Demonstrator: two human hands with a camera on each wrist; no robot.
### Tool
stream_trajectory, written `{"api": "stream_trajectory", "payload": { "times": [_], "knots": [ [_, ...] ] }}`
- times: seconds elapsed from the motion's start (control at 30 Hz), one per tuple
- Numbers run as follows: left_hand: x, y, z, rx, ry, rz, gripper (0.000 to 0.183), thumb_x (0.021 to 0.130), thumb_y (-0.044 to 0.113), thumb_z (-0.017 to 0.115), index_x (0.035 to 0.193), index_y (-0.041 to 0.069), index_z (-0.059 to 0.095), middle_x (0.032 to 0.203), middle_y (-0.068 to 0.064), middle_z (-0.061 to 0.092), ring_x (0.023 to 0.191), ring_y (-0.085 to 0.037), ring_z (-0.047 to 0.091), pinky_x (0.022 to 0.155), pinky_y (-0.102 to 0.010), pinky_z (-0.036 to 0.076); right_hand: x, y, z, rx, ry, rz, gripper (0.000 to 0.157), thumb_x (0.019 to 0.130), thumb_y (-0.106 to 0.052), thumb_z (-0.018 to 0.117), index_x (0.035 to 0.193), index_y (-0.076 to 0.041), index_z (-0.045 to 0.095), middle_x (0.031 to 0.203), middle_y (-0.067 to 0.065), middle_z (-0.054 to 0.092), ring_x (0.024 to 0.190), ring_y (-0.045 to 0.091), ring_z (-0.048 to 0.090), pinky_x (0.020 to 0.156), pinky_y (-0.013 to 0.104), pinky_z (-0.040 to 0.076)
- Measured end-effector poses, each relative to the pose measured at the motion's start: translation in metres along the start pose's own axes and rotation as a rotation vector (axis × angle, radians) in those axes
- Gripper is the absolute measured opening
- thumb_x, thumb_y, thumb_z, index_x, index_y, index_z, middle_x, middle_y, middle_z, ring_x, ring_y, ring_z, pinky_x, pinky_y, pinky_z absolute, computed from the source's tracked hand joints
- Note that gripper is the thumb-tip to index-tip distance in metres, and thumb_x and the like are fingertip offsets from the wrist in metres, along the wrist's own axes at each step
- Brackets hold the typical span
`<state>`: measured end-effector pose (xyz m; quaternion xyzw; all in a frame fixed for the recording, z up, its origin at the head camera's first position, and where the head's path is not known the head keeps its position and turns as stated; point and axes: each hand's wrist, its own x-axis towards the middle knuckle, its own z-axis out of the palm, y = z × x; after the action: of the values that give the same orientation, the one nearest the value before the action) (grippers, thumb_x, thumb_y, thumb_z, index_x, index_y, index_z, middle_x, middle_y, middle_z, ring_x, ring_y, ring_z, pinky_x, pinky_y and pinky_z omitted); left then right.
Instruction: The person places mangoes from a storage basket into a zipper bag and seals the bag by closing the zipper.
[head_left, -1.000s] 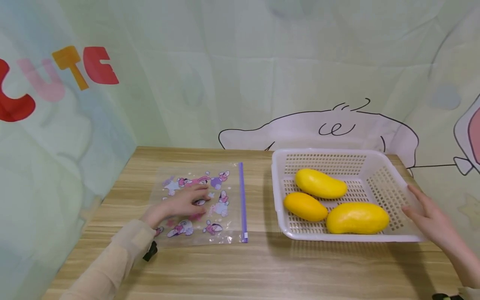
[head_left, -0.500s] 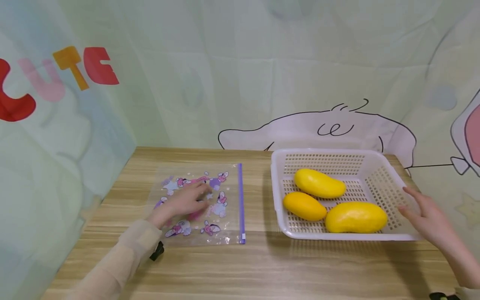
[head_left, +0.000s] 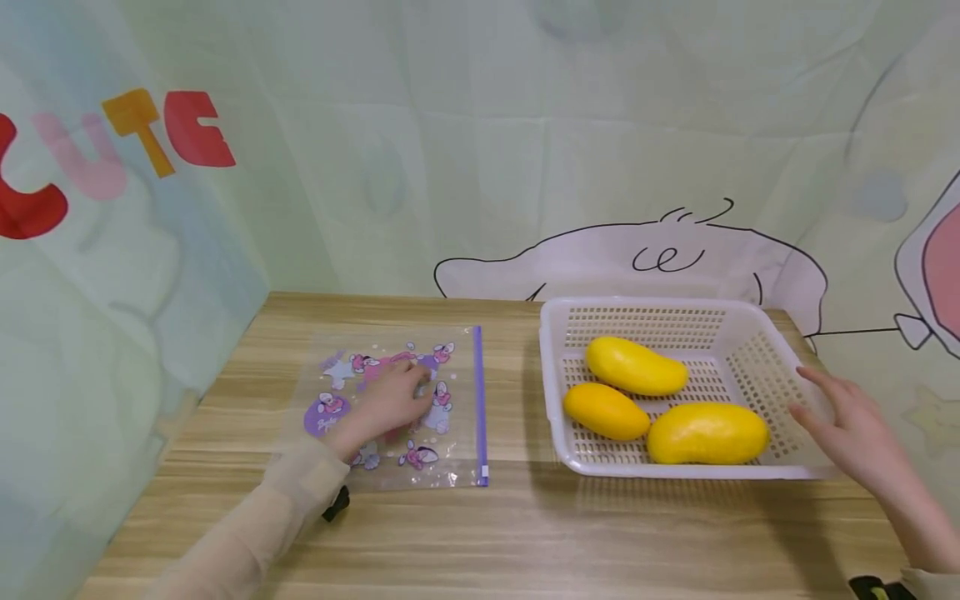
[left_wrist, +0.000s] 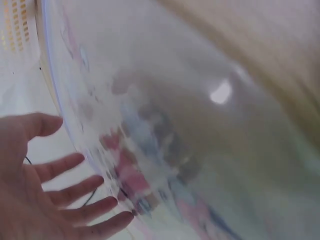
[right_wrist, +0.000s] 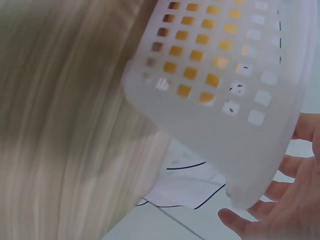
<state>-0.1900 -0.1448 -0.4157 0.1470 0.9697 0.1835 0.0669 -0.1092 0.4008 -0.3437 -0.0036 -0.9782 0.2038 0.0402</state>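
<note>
A clear zip bag point(head_left: 457, 450) with cartoon prints and a purple slider strip lies flat on the table. My left hand point(head_left: 390, 404) is over its middle, fingers spread and loosely bent, with nothing held; in the left wrist view its fingertips point(left_wrist: 95, 181) are at or just above the plastic, and I cannot tell if they touch. A white plastic basket point(head_left: 558, 400) to the right holds a yellow mango point(head_left: 636, 367), a smaller mango point(head_left: 606, 412) and a large mango point(head_left: 708, 433). At the basket's right end is my right hand point(head_left: 858, 429), its fingers extended along the rim without curling round it.
The wooden table point(head_left: 510, 533) carries the bag and basket, with a gap between them. A printed cloth backdrop point(head_left: 487, 167) hangs behind the table's back edge and along the left side.
My left hand has shifted to the right and slightly upward over the bag. The right hand keeps its place beside the basket; the whole view has drifted slightly.
</note>
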Motion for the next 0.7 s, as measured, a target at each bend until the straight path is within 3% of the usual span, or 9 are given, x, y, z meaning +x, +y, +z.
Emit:
{"api": "stream_trajectory", "payload": {
  "times": [0.2, 0.43, 0.57, 0.7],
  "knots": [
    [0.002, 0.014, 0.006, 0.018, 0.020, -0.096, 0.050, 0.090, 0.036, 0.059, 0.128, 0.003, 0.054, 0.121, -0.016, 0.059, 0.112, -0.035, 0.057, 0.093, -0.051, 0.052, 0.003, -0.012, -0.001, 0.007, 0.006, -0.024, 0.057, 0.099, -0.026, 0.050, 0.144, 0.005, 0.033, 0.140, 0.042, 0.031, 0.121, 0.062, 0.029, 0.090, 0.079, 0.025],
    [0.005, 0.030, 0.012, -0.003, 0.066, -0.080, 0.050, 0.088, 0.034, 0.061, 0.125, -0.001, 0.056, 0.125, -0.022, 0.057, 0.112, -0.037, 0.057, 0.093, -0.051, 0.052, 0.005, -0.023, 0.000, 0.048, -0.009, -0.058, 0.055, 0.100, -0.026, 0.049, 0.143, 0.005, 0.035, 0.144, 0.040, 0.029, 0.125, 0.062, 0.027, 0.092, 0.081, 0.022],
    [0.009, 0.038, 0.017, -0.003, 0.076, -0.080, 0.053, 0.088, 0.037, 0.061, 0.123, -0.003, 0.056, 0.117, -0.021, 0.058, 0.099, -0.033, 0.059, 0.079, -0.046, 0.056, 0.006, -0.029, 0.003, 0.059, -0.005, -0.076, 0.053, 0.100, -0.026, 0.049, 0.142, 0.004, 0.037, 0.142, 0.039, 0.032, 0.123, 0.062, 0.030, 0.091, 0.081, 0.024],
    [0.015, 0.045, 0.020, -0.036, 0.042, -0.110, 0.055, 0.089, 0.040, 0.061, 0.121, -0.005, 0.055, 0.108, -0.019, 0.061, 0.085, -0.029, 0.059, 0.068, -0.040, 0.056, 0.007, -0.036, 0.005, 0.078, -0.012, -0.078, 0.054, 0.100, -0.027, 0.049, 0.143, 0.003, 0.037, 0.144, 0.038, 0.031, 0.125, 0.061, 0.028, 0.091, 0.082, 0.022]
  ]
}}
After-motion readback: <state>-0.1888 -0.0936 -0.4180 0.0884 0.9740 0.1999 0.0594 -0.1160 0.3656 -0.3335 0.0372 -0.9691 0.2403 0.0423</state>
